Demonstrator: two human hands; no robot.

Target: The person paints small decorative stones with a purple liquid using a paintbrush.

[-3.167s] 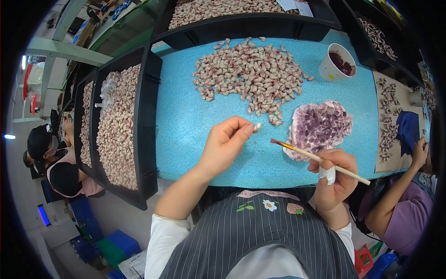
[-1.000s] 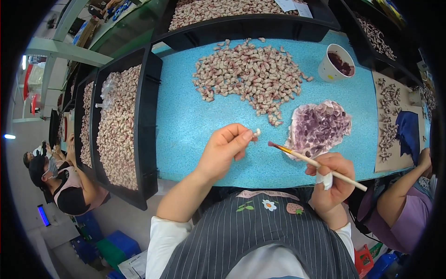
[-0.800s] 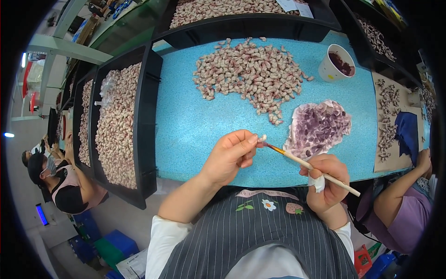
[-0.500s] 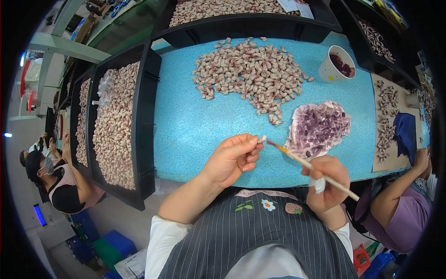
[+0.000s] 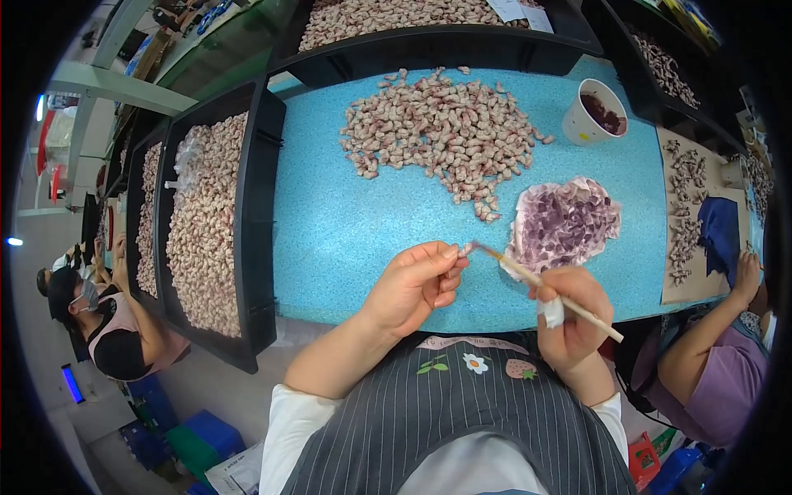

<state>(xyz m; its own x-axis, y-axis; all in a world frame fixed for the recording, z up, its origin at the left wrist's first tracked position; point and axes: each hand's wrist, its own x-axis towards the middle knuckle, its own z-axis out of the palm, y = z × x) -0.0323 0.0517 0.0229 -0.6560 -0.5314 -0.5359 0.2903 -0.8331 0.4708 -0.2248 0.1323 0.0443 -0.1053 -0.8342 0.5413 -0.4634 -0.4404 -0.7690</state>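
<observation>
My left hand (image 5: 415,285) is closed in a pinch, thumb and forefinger holding a small pale figurine-like piece (image 5: 465,249), mostly covered by the fingertips. In my right hand (image 5: 575,318) is a paintbrush (image 5: 528,274) with a wooden handle, its tip touching or very near the piece. White wrapping sits on a right finger. Beyond my hands lies a heap of similar small cream pieces with reddish patches (image 5: 445,132). A crumpled cloth or tissue stained purple (image 5: 565,223) rests to the right, below a white paper cup (image 5: 596,113) with dark red contents.
Black trays full of the small pieces stand at the left (image 5: 206,231) and the far edge (image 5: 437,45) of the blue table (image 5: 330,231). To the right is a brown board (image 5: 672,239) with darker pieces and a dark blue cloth (image 5: 719,239). People sit at both sides.
The brush tip has moved left onto or close to the held piece, and my right hand has shifted slightly left with it. My left hand stays nearly in place.
</observation>
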